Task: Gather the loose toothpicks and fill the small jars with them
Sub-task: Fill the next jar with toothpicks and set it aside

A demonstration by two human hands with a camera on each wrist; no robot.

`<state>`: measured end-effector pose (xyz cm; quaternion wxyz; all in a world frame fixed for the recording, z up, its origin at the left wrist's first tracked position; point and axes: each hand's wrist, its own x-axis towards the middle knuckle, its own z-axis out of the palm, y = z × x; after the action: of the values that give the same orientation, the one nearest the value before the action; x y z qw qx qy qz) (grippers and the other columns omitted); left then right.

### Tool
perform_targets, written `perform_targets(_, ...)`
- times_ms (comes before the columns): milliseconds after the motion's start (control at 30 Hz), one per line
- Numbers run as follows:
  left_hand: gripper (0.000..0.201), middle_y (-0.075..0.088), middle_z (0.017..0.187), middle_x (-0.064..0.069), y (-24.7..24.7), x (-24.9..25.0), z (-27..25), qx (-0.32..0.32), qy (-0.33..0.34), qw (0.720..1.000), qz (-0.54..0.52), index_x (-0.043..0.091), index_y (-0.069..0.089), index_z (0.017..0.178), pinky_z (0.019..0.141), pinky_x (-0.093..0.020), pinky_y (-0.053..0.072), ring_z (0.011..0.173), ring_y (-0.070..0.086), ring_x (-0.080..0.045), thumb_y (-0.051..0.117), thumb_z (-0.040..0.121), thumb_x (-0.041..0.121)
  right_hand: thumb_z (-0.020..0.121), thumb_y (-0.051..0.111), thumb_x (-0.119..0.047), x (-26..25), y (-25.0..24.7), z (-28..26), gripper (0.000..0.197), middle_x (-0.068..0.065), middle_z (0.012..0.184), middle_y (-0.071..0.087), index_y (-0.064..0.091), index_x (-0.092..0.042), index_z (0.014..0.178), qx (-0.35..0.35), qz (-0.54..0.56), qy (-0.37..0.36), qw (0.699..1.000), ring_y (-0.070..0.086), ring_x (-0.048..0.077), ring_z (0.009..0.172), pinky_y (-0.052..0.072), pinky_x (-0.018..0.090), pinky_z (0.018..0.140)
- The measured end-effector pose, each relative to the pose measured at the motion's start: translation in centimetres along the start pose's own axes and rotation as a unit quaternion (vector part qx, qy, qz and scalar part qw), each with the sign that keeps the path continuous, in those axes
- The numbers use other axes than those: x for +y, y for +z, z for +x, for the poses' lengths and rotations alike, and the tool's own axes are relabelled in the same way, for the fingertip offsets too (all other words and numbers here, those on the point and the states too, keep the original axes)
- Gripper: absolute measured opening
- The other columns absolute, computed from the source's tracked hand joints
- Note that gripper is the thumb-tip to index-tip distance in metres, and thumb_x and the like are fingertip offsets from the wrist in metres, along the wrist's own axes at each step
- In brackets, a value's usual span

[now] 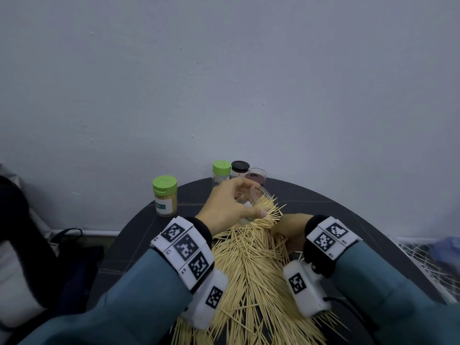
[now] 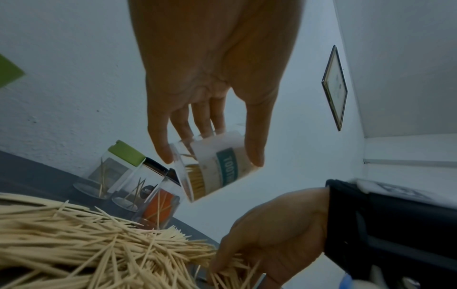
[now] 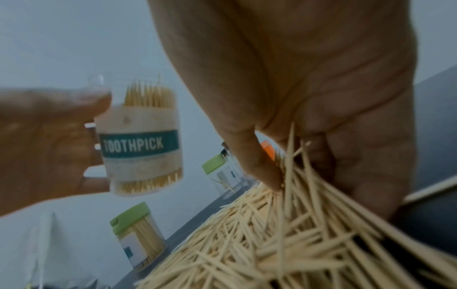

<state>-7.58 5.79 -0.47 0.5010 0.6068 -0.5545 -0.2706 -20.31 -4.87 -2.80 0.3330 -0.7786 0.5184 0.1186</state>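
Pale wall (image 1: 224,70) backs dark round table (image 1: 323,207).

Lighting is dim, cool and even; the wall (image 1: 224,70) shows no glare and no hard shadows. Wide-angle distortion bows the table (image 1: 348,210) rim below the wall. In the right wrist view, the left hand (image 3: 44,148) is motion-blurred.
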Motion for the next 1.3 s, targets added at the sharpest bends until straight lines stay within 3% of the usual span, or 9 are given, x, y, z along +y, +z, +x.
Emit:
perform_targets(33, 0.058, 0.063, 0.115, 0.006, 0.1, 0.0, 0.0, -0.002, -0.001, 1.0, 0.002, 0.02, 0.059, 0.119, 0.09, -0.017, 0.039, 0.112, 0.056, -0.01, 0.083, 0.066, 0.018, 0.097, 0.041, -0.01, 0.3, -0.1, -0.4, 0.03, -0.002, 0.076, 0.043, 0.041, -0.018, 0.068, -0.013, 0.004, 0.0, 1.0, 0.046, 0.016, 0.078, 0.041, 0.038, 0.098)
perform_targets(167, 0.059, 0.063, 0.116, 0.007, 0.2, 0.0, -0.2, -0.007, 0.002, 1.0, 0.009, 0.019, 0.059, 0.119, 0.083, -0.011, 0.038, 0.111, 0.055, -0.009, 0.083, 0.066, 0.019, 0.097, 0.037, -0.003, 1.6, -0.5, -1.5, 0.028, 0.006, 0.072, 0.052, 0.048, -0.007, 0.072, -0.047, 0.184, -0.011, 0.982, 0.054, 0.012, 0.058, 0.047, 0.023, 0.059)
perform_targets(233, 0.058, 0.063, 0.116, 0.007, 0.3, 0.0, -0.4, -0.011, 0.004, 1.0, 0.011, 0.019, 0.059, 0.118, 0.083, -0.01, 0.038, 0.111, 0.056, -0.008, 0.084, 0.065, 0.02, 0.1, 0.032, -0.004, 2.3, -0.5, -2.4, 0.029, 0.009, 0.071, 0.057, 0.049, -0.002, 0.077, -0.075, 0.264, -0.015, 0.962, 0.058, 0.014, 0.051, 0.051, 0.024, 0.052)
perform_targets(367, 0.055, 0.064, 0.112, 0.009, 0.7, 0.1, -0.8, -0.017, 0.007, 1.0, 0.022, 0.023, 0.059, 0.114, 0.083, -0.009, 0.04, 0.107, 0.056, -0.006, 0.084, 0.065, 0.019, 0.1, 0.029, 0.0, 3.6, -0.1, -3.1, 0.024, 0.011, 0.068, 0.054, 0.046, -0.003, 0.084, -0.104, 0.4, -0.042, 0.909, 0.056, 0.015, 0.05, 0.05, 0.026, 0.051)
perform_targets(467, 0.053, 0.064, 0.111, 0.01, 0.9, 0.0, -1.0, -0.021, 0.005, 0.999, 0.024, 0.024, 0.061, 0.111, 0.094, -0.02, 0.043, 0.109, 0.057, -0.007, 0.085, 0.065, 0.019, 0.097, 0.028, 0.006, 4.3, 0.5, -3.4, 0.018, 0.01, 0.067, 0.05, 0.045, 0.001, 0.092, -0.115, 0.47, -0.052, 0.874, 0.053, 0.015, 0.052, 0.049, 0.028, 0.055)
perform_targets(533, 0.052, 0.064, 0.109, 0.013, 0.9, 0.0, -1.2, -0.022, 0.006, 0.999, 0.031, 0.026, 0.061, 0.11, 0.088, -0.016, 0.042, 0.108, 0.057, -0.005, 0.085, 0.064, 0.02, 0.096, 0.029, 0.008, 4.6, 0.7, -3.6, 0.021, 0.009, 0.067, 0.049, 0.048, 0.002, 0.09, -0.126, 0.491, -0.062, 0.86, 0.05, 0.015, 0.054, 0.05, 0.028, 0.057)
perform_targets(700, 0.052, 0.063, 0.109, 0.014, 1.1, 0.0, -1.3, -0.027, 0.008, 0.998, 0.049, 0.026, 0.061, 0.111, 0.077, -0.006, 0.036, 0.105, 0.055, -0.001, 0.085, 0.064, 0.021, 0.097, 0.028, 0.005, 4.7, 0.7, -4.1, 0.025, 0.005, 0.063, 0.044, 0.051, 0.001, 0.088, -0.119, 0.512, -0.055, 0.849, 0.042, 0.011, 0.056, 0.045, 0.021, 0.049)
perform_targets(1000, 0.052, 0.064, 0.109, 0.012, 1.3, -0.1, -1.4, -0.021, 0.008, 0.997, 0.071, 0.025, 0.062, 0.11, 0.081, -0.011, 0.039, 0.104, 0.057, -0.005, 0.085, 0.064, 0.022, 0.096, 0.019, 0.007, 3.8, 0.2, -5.1, 0.03, 0.002, 0.062, 0.036, 0.037, -0.011, 0.079, -0.073, 0.553, -0.108, 0.823, 0.032, 0.009, 0.052, 0.03, 0.016, 0.043)
perform_targets(1300, 0.055, 0.062, 0.112, 0.014, 1.8, 0.4, -2.0, -0.067, -0.013, 0.995, 0.077, 0.024, 0.061, 0.116, 0.074, -0.01, 0.04, 0.103, 0.055, 0.0, 0.083, 0.066, 0.024, 0.098, 0.019, 0.006, 1.3, -2.8, -7.3, 0.029, 0.001, 0.062, 0.035, 0.037, -0.012, 0.083, 0.064, 0.684, -0.286, 0.668, 0.034, 0.004, 0.043, 0.029, 0.014, 0.042)
